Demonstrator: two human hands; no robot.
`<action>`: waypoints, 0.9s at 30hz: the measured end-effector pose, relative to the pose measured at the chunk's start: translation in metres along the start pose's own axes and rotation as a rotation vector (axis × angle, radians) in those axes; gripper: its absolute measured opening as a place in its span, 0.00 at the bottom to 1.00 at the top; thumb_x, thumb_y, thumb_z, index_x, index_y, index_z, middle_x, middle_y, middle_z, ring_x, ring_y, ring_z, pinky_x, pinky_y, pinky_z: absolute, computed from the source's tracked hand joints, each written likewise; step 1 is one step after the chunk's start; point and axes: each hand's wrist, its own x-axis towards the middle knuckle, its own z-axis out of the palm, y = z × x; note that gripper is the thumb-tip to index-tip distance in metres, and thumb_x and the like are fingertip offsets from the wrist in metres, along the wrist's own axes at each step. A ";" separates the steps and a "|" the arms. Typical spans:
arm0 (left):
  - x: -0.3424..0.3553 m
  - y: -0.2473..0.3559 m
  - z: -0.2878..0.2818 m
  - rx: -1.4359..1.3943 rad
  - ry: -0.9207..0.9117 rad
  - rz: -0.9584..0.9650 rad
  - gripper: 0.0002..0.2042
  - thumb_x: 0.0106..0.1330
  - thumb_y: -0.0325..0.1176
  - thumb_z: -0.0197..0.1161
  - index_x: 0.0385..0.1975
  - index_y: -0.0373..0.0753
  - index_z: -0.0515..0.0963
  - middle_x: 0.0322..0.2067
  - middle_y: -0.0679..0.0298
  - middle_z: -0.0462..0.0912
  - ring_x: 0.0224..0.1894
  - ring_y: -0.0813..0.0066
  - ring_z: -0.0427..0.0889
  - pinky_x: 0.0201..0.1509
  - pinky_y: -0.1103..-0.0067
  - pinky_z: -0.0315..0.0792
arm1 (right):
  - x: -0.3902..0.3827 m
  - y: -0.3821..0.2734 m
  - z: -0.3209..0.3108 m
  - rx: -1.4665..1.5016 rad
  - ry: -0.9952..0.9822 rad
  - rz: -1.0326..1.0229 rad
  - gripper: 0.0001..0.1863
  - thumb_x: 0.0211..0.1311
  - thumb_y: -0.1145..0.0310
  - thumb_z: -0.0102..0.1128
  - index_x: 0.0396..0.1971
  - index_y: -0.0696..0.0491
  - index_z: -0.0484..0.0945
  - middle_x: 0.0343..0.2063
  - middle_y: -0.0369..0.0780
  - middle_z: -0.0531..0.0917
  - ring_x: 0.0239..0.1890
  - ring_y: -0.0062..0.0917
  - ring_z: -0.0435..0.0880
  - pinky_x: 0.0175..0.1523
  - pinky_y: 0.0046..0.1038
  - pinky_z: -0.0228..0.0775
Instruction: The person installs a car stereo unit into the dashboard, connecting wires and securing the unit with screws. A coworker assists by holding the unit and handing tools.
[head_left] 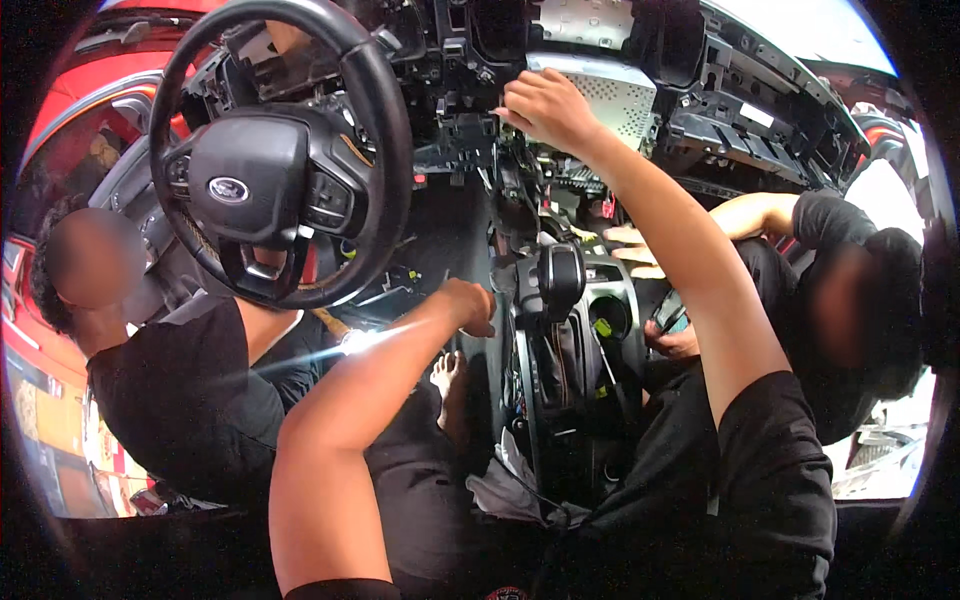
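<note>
My right hand [548,108] reaches up to the opened dashboard, its fingers curled beside a perforated silver metal box [618,105]. Whatever it may hold is hidden behind the fingers. My left hand [470,305] is closed in front of the footwell, left of the gear shifter [562,276]; I cannot see what, if anything, is inside it. Between the two hands, the stripped centre console [520,330] shows bare brackets and wiring. The black steering wheel [395,150] stands to the left of both hands.
A person [190,390] in black leans in at the left, near a bright work light [355,342]. Another person [850,320] sits at the right, one hand [672,338] holding a dark device. A grey cloth [508,485] lies beside the console. Exposed dashboard framework [750,110] extends right.
</note>
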 end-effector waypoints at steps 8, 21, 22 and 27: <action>0.008 -0.031 -0.002 -0.038 0.143 -0.043 0.21 0.56 0.52 0.63 0.45 0.46 0.82 0.48 0.59 0.83 0.50 0.61 0.82 0.52 0.67 0.75 | -0.007 0.004 0.003 0.049 0.029 -0.061 0.07 0.51 0.67 0.62 0.24 0.51 0.73 0.27 0.37 0.77 0.36 0.34 0.76 0.43 0.37 0.66; -0.016 -0.067 -0.008 -0.108 0.095 -0.320 0.25 0.56 0.48 0.61 0.51 0.41 0.79 0.54 0.56 0.79 0.57 0.61 0.78 0.60 0.65 0.71 | 0.008 -0.005 -0.011 -0.011 0.051 -0.062 0.11 0.58 0.61 0.61 0.24 0.49 0.72 0.26 0.37 0.75 0.38 0.30 0.75 0.46 0.34 0.64; -0.013 -0.069 -0.005 -0.132 0.083 -0.312 0.26 0.55 0.49 0.62 0.51 0.41 0.79 0.54 0.56 0.79 0.57 0.61 0.78 0.60 0.66 0.71 | 0.010 -0.008 -0.018 0.018 0.011 -0.050 0.10 0.57 0.61 0.60 0.23 0.50 0.74 0.28 0.38 0.77 0.39 0.32 0.77 0.47 0.36 0.66; 0.027 -0.080 0.013 0.000 0.113 -0.210 0.28 0.54 0.52 0.64 0.52 0.42 0.78 0.56 0.56 0.77 0.58 0.60 0.77 0.59 0.64 0.71 | -0.012 0.011 0.017 -0.022 0.008 -0.108 0.06 0.59 0.62 0.57 0.32 0.47 0.73 0.32 0.35 0.76 0.43 0.30 0.77 0.47 0.36 0.69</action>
